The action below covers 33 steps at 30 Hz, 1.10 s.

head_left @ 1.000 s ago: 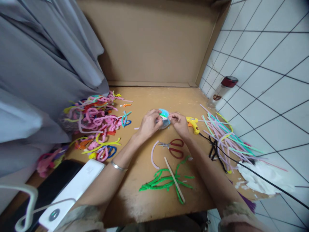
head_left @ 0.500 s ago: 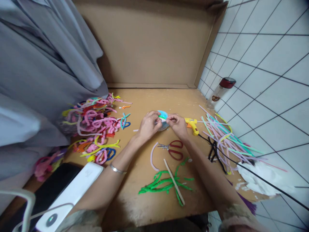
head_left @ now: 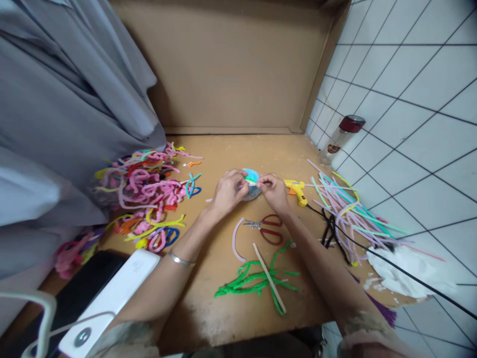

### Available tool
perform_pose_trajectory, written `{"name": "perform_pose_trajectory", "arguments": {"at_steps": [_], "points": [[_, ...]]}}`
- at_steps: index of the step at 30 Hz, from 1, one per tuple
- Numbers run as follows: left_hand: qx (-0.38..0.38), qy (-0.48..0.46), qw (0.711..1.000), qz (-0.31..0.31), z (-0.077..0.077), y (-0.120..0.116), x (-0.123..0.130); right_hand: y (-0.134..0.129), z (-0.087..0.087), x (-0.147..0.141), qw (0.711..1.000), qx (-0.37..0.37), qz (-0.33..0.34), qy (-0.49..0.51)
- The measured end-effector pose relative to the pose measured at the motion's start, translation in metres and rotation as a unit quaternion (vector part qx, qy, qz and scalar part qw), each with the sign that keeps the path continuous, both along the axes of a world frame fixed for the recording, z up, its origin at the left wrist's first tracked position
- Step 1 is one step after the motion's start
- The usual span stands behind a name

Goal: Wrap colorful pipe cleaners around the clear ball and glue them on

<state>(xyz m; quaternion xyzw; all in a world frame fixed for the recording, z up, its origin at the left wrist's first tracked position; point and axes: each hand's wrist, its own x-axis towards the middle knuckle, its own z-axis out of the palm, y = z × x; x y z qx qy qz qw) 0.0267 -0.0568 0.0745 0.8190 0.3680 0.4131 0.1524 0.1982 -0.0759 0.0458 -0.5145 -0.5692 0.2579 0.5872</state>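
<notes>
Between my two hands is a small round piece with blue and green strips on its upper part and a greyish, clear-looking lower part. My left hand pinches its left side, fingers bent together. From the right, my right hand pinches its edge with thumb and forefinger. Red-handled scissors lie open below the hands, beside a curved lilac strip. Nearer the front edge, a pale stick rests across green fuzzy stems. A yellow glue gun lies just right of my right hand.
Pink and mixed-colour stems are heaped at the left, behind a white device. At the right lie lilac and green stems, black stems, white tissue and a red-lidded bottle. A black cord crosses there.
Both hands keep their grip with only slight finger shifts. The round piece shows a little more of its blue and greyish surfaces. The view has shifted slightly.
</notes>
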Motion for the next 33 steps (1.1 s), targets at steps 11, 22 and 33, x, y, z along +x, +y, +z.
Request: {"name": "perform_pose_trajectory", "arguments": {"at_steps": [11,22,33], "points": [[-0.015,-0.018,1.000,-0.002,0.0002,0.0018,-0.0022,0.0005,-0.0006,0.0007,1.000,-0.001,-0.001,-0.005],[0.007,-0.031,0.999,-0.005,-0.0048,0.0050,-0.0031,0.0004,-0.0012,0.0017,1.000,0.004,-0.001,-0.016],[-0.001,-0.044,0.999,0.013,-0.0069,0.0059,-0.0023,0.0003,-0.0009,0.0018,1.000,0.002,-0.008,-0.026]]}}
